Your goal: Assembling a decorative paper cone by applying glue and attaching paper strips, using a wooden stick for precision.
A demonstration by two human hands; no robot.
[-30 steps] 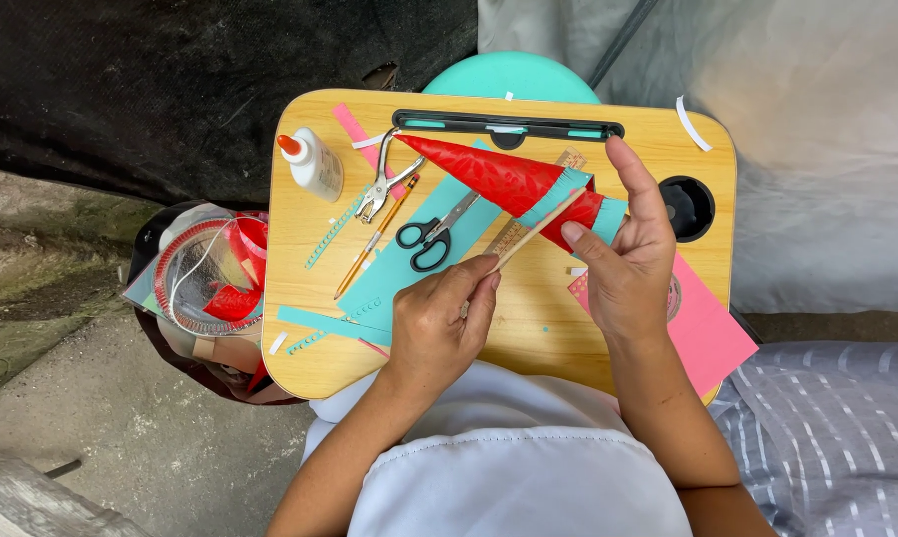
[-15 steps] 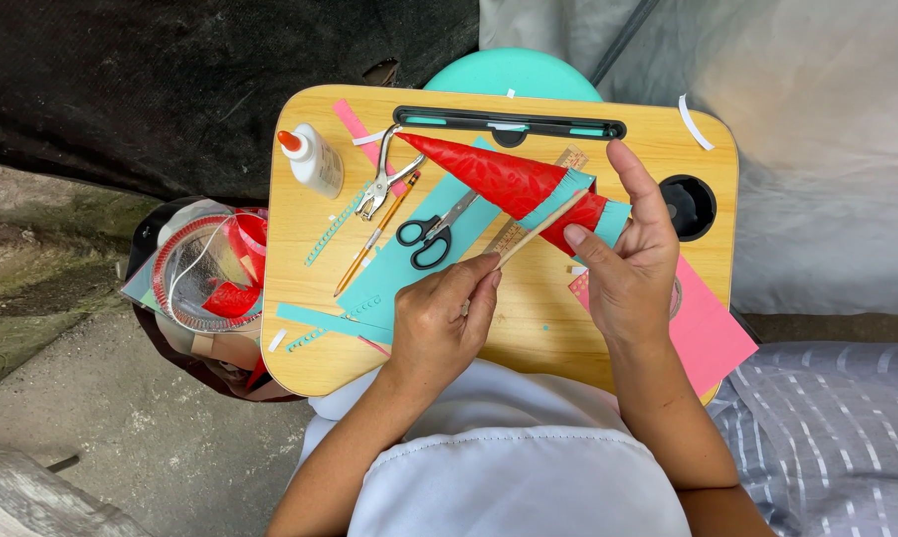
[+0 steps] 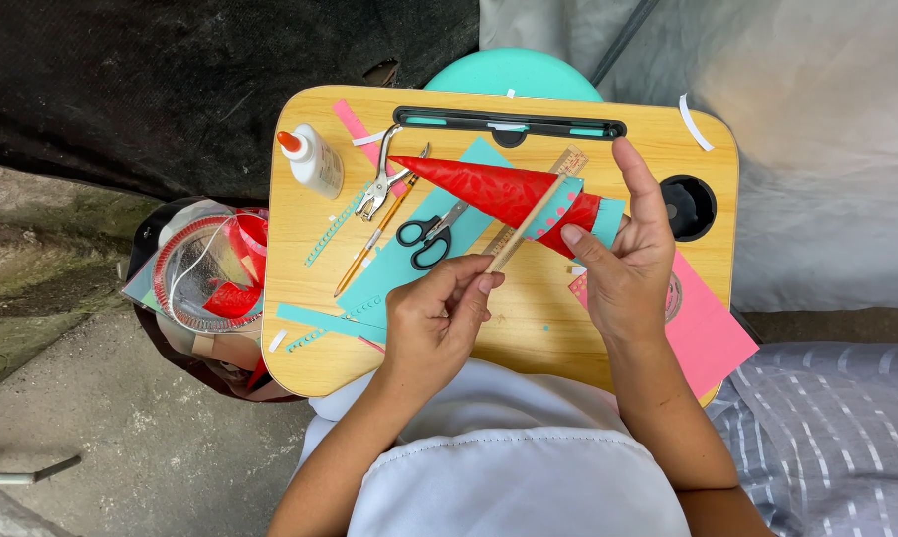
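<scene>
Right hand (image 3: 630,268) grasping wide end of red paper cone (image 3: 499,191), centre frame — left hand (image 3: 437,316) pinching thin wooden stick (image 3: 525,223) laid against it, above wooden lap surface (image 3: 310,249).

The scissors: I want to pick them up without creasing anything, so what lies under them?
The black-handled scissors lie on a teal paper sheet, which rests on the wooden lap desk. Whether anything smaller sits beneath the handles cannot be seen.
</scene>
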